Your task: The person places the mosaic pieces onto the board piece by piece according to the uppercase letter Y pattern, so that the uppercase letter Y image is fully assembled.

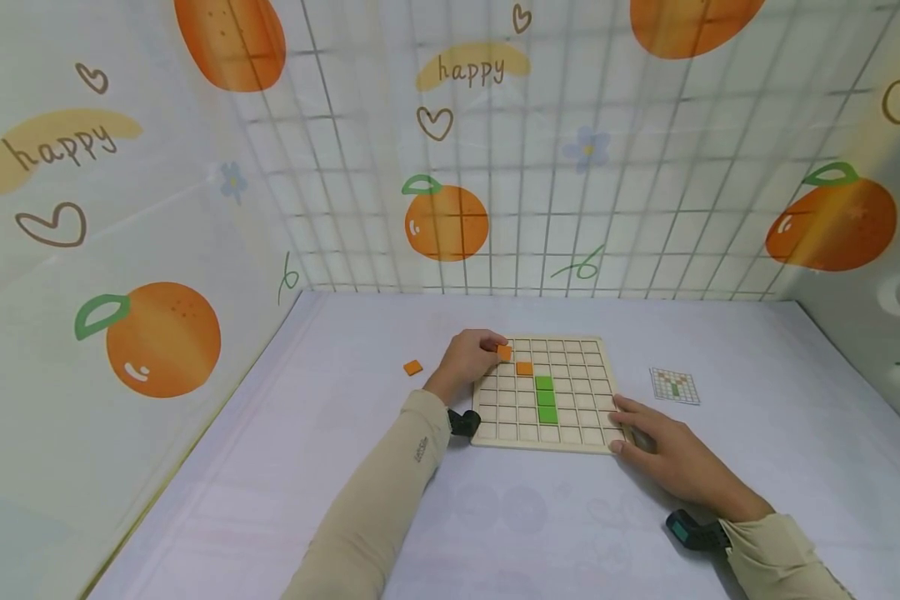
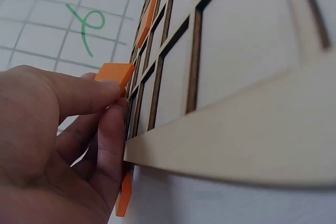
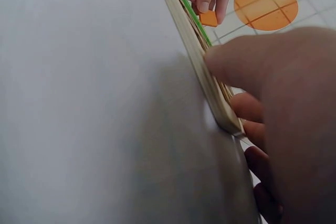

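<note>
A pale wooden grid board (image 1: 581, 387) lies flat on the table. Between thumb and fingers, my left hand (image 1: 468, 360) pinches an orange square tile (image 1: 504, 353) at the board's far left corner. The left wrist view shows this orange tile (image 2: 114, 72) tilted, sticking up above the grid. One orange tile (image 1: 524, 369) sits in a cell nearby, and a column of three green tiles (image 1: 545, 398) fills cells toward the middle. At the near right corner, my right hand (image 1: 671, 454) rests its thumb and loosely bent fingertips on the board's edge.
Left of the board lies a loose orange tile (image 1: 413, 367). A small card (image 1: 675, 387) printed with a coloured grid pattern lies to the right. Sheets printed with oranges (image 1: 447, 223) hang around the white table (image 1: 270, 500) at the back and sides.
</note>
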A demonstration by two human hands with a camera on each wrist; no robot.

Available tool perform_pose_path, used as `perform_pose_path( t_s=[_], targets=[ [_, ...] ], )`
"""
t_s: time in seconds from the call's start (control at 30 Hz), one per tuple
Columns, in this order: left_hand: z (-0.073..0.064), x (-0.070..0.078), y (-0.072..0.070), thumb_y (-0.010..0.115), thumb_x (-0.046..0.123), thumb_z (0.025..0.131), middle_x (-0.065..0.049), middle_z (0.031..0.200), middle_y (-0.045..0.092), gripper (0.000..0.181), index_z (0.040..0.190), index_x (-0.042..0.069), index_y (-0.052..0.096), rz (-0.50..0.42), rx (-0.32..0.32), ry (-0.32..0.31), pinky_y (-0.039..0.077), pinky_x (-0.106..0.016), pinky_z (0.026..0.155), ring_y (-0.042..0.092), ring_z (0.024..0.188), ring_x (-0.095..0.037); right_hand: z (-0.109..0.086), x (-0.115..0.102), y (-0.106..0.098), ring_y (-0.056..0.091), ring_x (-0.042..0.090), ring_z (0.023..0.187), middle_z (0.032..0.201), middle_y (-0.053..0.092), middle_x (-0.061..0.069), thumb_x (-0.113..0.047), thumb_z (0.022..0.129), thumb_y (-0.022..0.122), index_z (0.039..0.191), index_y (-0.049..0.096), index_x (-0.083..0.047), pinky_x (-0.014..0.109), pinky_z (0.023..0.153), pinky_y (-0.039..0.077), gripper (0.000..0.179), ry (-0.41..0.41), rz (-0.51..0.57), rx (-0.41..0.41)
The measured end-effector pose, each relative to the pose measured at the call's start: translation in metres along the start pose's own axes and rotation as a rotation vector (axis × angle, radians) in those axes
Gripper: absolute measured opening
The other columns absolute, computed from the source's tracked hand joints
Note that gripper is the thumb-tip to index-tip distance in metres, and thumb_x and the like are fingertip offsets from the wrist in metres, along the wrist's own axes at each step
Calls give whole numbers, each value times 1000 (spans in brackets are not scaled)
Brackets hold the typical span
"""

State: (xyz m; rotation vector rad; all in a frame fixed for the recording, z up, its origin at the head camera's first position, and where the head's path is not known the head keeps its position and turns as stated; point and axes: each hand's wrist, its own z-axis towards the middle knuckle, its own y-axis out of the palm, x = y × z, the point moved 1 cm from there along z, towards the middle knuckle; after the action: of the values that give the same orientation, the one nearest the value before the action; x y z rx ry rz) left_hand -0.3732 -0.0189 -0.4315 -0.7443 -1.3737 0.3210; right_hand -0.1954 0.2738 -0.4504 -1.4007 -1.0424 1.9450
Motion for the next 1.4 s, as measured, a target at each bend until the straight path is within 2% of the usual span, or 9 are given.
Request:
perform_pose_path(
  t_s=[0.3, 0.47, 0.7, 1.2, 1.4],
  targets=[
    [4, 2, 3, 69, 12, 94, 2, 108, 67, 25, 117, 20, 74, 23, 11, -33, 50, -35, 90, 60, 101, -16, 0, 2, 1, 34, 42, 142, 156, 40, 12, -43, 98, 64, 140, 58, -5, 62, 108, 31, 57, -13, -3, 6],
    [4, 4, 3, 67, 12, 94, 2, 109, 67, 25, 116, 20, 75, 44, 15, -31, 50, -36, 90, 60, 102, -17, 1, 2, 1, 34, 42, 142, 156, 40, 12, -43, 97, 64, 140, 58, -5, 62, 108, 30, 58, -8, -2, 8],
    [2, 4, 2, 66, 12, 95, 3, 110, 69, 24, 114, 20, 77, 26, 24, -36, 48, -36, 93, 59, 106, -16, 1, 2, 1, 34, 41, 142, 156, 40, 12, -44, 97, 65, 140, 58, -5, 61, 108, 31, 58, 4, -6, 5],
    [4, 6, 4, 65, 17, 95, 4, 113, 70, 24, 115, 25, 77, 124, 31, -34, 47, -37, 97, 60, 114, -18, 1, 2, 2, 34, 42, 142, 156, 40, 12, -42, 97, 66, 139, 59, -5, 61, 108, 30, 56, 4, -5, 12],
    [5, 6, 4, 65, 18, 95, 6, 112, 70, 24, 114, 26, 77, 123, 23, -58, 49, -37, 94, 61, 111, -17, 0, 1, 2, 34, 43, 142, 156, 40, 13, -42, 97, 66, 139, 59, -5, 62, 108, 30, 57, 7, -4, 12]
  ],
)
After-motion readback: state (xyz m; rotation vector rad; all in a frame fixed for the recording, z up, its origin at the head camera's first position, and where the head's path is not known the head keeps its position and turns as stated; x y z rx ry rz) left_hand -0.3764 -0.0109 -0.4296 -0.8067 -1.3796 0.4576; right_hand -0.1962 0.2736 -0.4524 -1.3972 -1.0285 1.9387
